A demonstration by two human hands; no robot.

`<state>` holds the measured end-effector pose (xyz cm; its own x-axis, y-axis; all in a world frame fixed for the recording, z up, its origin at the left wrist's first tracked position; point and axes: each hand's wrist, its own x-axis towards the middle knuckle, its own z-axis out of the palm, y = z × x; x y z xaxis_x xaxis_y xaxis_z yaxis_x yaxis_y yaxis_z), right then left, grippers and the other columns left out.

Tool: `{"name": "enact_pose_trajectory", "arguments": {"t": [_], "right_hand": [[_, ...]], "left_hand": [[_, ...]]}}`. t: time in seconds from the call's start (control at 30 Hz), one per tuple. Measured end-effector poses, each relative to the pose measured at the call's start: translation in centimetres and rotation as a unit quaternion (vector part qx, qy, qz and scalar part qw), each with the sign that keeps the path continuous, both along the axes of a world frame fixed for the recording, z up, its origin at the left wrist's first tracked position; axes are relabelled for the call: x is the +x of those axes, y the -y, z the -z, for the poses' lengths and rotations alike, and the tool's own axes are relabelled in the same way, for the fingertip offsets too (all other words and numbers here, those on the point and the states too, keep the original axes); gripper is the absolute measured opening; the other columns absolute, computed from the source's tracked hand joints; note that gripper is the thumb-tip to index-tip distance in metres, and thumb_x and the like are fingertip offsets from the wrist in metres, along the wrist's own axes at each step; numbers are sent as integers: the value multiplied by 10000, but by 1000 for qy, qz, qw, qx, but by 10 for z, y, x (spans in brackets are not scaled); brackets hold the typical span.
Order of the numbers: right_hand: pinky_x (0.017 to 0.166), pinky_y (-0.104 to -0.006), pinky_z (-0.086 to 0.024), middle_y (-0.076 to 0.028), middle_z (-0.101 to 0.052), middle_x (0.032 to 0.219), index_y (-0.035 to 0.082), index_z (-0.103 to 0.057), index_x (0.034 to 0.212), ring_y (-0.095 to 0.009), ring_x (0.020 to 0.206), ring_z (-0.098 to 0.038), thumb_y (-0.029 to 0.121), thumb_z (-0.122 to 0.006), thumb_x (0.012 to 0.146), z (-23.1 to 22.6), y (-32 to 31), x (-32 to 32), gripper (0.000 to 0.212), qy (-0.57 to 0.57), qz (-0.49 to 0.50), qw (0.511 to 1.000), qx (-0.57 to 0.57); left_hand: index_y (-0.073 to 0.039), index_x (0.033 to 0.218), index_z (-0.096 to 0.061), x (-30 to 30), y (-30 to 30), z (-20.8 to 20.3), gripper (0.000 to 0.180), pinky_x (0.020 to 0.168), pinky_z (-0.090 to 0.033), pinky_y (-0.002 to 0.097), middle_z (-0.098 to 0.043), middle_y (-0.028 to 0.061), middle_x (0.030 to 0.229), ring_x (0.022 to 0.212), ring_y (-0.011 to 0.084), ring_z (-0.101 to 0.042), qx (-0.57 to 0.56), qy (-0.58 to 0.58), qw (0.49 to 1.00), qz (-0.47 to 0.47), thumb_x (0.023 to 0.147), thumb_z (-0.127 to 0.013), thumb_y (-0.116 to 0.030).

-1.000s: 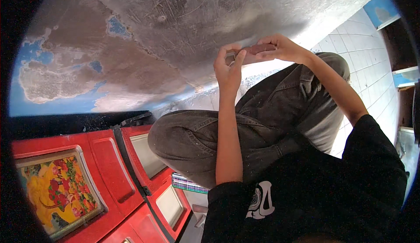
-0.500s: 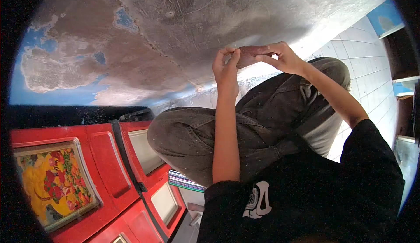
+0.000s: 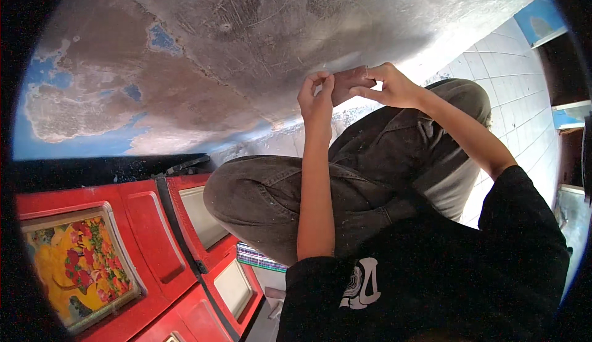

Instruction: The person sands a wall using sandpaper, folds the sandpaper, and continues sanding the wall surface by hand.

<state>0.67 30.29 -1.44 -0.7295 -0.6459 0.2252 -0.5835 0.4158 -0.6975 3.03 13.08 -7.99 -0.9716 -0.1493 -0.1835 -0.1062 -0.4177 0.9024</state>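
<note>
Between my two hands is a piece of reddish-brown sandpaper (image 3: 349, 84), held up over my bent legs and close to the wall. My left hand (image 3: 317, 92) pinches its left end between thumb and fingers. At the other end, my right hand (image 3: 393, 85) grips it, with the thumb below and the fingers along the top edge. The worn wall (image 3: 259, 34) rises just beyond both hands. It has grey, scratched plaster and patches of blue paint.
To the left stands a red cabinet (image 3: 148, 231) with framed panels, one showing a colourful flower picture (image 3: 83, 265). White floor tiles (image 3: 509, 89) run along the right. My crossed legs (image 3: 271, 200) in dark trousers are below my hands. A plaid cloth (image 3: 259, 257) lies beside my left knee.
The sandpaper looks flatter and more of its face shows, with its right edge now visible. My right hand has shifted slightly left. The view has also moved a little.
</note>
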Motion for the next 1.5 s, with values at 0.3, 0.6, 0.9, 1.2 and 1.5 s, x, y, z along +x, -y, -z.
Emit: {"name": "enact_pose_trajectory", "arguments": {"t": [0.3,0.6,0.9,1.2,1.5], "right_hand": [[645,-264,-495,-73,-683,772,-8,-665,934,-75,696,-601,130,-664,855,4,-1,-4,159,63,90,992,-58],[655,-281,-516,-118,-696,771,20,-690,915,-146,714,-673,237,-663,841,-73,-19,-39,231,-173,278,945,1],[564,-258,-524,-130,-680,685,-54,-582,772,-191,595,-666,2,-573,812,-134,-4,-32,69,-142,267,924,-233],[680,-440,-515,-179,-644,719,42,-676,760,-365,682,-635,262,-645,746,-32,-11,-45,223,-171,280,924,197],[557,-265,-521,-150,-684,702,-81,-608,723,-176,613,-670,14,-560,804,-188,-15,-21,133,-88,252,964,6]], "left_hand": [[-13,1171,-556,8,-6,-22,381,809,-469,327,-610,96,1054,953,202,-591,-30,70,988,131,939,-488,-308],[-65,1124,-583,5,-2,-10,386,772,-481,326,-620,116,1009,885,206,-622,-64,89,985,132,892,-566,-373],[-64,1083,-599,5,-2,-5,347,746,-476,304,-635,97,976,863,196,-626,-83,76,985,127,884,-597,-348],[-74,1085,-602,3,-1,2,331,734,-477,299,-638,99,979,852,188,-627,-118,66,980,144,894,-586,-344],[-79,1107,-597,4,-3,-1,327,742,-475,298,-639,110,996,872,191,-624,-123,57,981,138,898,-576,-331]]}}
